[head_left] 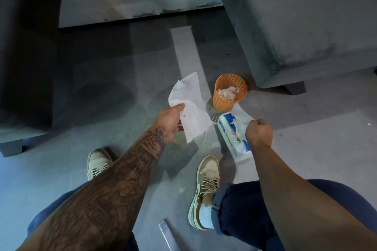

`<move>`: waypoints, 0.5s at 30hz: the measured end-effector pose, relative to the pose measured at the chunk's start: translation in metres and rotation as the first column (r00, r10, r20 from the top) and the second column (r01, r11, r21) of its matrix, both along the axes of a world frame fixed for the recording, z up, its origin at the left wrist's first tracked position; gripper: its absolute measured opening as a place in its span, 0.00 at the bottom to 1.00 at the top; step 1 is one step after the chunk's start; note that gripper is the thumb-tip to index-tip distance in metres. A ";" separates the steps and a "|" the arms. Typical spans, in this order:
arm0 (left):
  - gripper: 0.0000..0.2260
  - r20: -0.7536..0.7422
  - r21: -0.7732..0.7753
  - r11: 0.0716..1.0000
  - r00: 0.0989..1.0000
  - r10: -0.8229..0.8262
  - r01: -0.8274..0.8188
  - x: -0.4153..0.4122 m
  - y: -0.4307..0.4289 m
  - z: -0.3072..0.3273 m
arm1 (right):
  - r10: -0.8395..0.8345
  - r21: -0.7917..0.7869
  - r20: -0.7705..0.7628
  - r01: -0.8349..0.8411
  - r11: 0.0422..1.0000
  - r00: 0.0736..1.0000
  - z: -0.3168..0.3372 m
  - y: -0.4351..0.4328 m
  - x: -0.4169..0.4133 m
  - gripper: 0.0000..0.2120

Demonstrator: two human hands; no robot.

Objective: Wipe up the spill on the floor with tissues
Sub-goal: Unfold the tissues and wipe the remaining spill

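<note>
My left hand holds a white tissue by its lower edge, and the sheet hangs unfolded above the grey floor. My right hand is closed on a tissue sticking out of a blue and white tissue pack, which lies on the floor to the right. A faint wet patch shows on the tiles under the held tissue. Just beyond the pack stands a small orange basket with crumpled used tissues inside.
A grey sofa stands at the upper right and another grey seat at the left. A low table edge runs across the back. My two beige sneakers are planted on the floor below the hands.
</note>
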State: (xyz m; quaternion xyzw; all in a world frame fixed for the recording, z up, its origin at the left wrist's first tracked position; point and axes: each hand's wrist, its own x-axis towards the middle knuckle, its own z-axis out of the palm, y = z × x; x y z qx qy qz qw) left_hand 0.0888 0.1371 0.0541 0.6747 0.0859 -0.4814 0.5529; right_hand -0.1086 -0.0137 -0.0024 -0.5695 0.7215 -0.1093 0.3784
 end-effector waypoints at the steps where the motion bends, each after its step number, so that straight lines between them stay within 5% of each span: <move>1: 0.11 0.001 -0.002 1.000 1.000 0.003 -0.003 0.001 0.001 0.002 | -0.005 0.000 0.005 0.005 1.000 1.000 0.002 0.000 0.000 0.15; 15: 0.10 0.045 -0.006 1.000 0.999 0.004 -0.004 0.007 0.024 0.017 | -0.088 -0.152 0.136 0.108 0.982 0.987 0.050 0.015 0.023 0.15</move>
